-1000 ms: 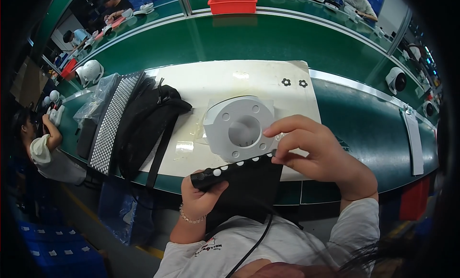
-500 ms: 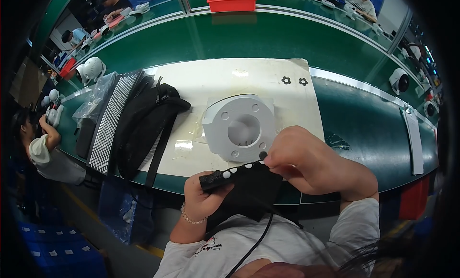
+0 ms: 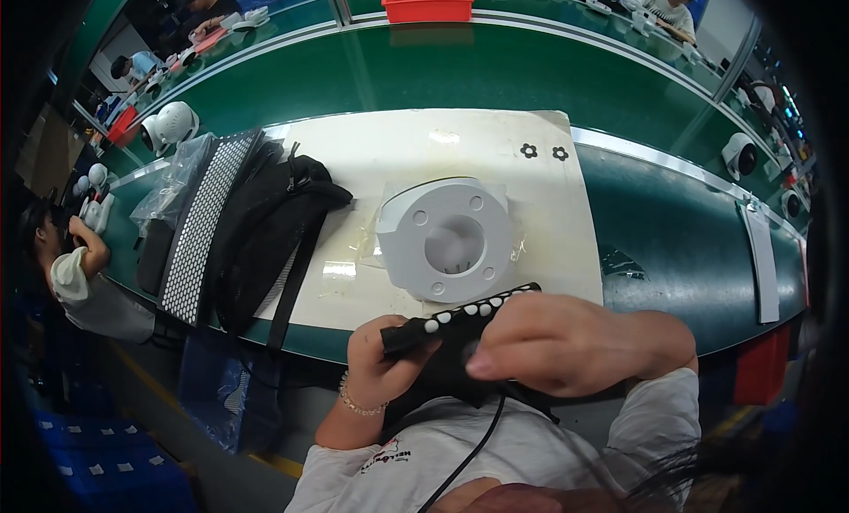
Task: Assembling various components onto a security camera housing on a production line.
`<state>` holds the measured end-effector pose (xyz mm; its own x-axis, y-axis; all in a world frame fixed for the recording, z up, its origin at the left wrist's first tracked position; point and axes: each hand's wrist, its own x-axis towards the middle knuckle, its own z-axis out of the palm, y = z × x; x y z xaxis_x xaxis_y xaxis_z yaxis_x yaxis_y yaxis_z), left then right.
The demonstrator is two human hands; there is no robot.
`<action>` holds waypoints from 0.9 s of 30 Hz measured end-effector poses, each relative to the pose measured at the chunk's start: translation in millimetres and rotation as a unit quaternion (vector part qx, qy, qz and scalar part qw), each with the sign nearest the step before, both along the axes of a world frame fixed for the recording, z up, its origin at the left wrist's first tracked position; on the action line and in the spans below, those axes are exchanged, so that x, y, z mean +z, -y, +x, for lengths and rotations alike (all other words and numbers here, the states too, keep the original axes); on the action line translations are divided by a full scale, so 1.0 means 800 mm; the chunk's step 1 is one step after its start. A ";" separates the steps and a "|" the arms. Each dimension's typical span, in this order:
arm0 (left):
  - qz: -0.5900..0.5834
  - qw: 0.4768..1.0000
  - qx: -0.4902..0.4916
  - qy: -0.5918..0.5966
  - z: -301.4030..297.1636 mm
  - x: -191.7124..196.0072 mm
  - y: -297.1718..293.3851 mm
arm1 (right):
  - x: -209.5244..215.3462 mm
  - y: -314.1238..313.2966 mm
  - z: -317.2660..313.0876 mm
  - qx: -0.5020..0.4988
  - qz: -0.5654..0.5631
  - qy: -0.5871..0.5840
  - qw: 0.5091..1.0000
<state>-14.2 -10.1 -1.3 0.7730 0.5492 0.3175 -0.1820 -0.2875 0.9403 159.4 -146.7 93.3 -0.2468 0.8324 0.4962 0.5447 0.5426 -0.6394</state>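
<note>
Round housing (image 3: 447, 239) on mat (image 3: 460, 146), just beyond hands; bag (image 3: 265, 234) to their left; bin (image 3: 428, 2) far behind.

Both hands (image 3: 566, 340) grip a black dotted strip (image 3: 460, 317) below a white housing (image 3: 447, 239)

A clear plastic bag (image 3: 168, 190) lies crumpled at the bench's (image 3: 460, 71) left end, beside a perforated panel; another clear plastic wrapper (image 3: 354, 248) lies flat on the cream mat under the white round housing; a long white paper sheet (image 3: 762, 258) rests on the green bench at right; no screens show.
</note>
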 end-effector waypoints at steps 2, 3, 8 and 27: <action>0.056 0.998 0.007 0.040 0.007 0.010 0.000 | 0.012 -0.008 0.010 -0.064 0.023 -0.001 0.998; 0.150 0.984 0.009 0.096 0.010 0.004 -0.006 | 0.017 -0.010 0.016 -0.132 -0.001 0.008 0.991; 0.200 0.973 0.004 0.117 0.020 -0.003 -0.009 | 0.014 -0.050 0.035 -0.244 0.013 -0.100 0.965; 0.197 0.977 -0.048 0.066 0.022 -0.010 -0.010 | 0.020 -0.058 0.014 -0.317 0.114 0.212 0.917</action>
<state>3.1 -1.7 -9.3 0.7534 0.2904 0.5900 -0.3379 -0.5987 0.7262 170.7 -100.1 108.9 0.0398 0.7625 0.6457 0.9705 0.1242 -0.2066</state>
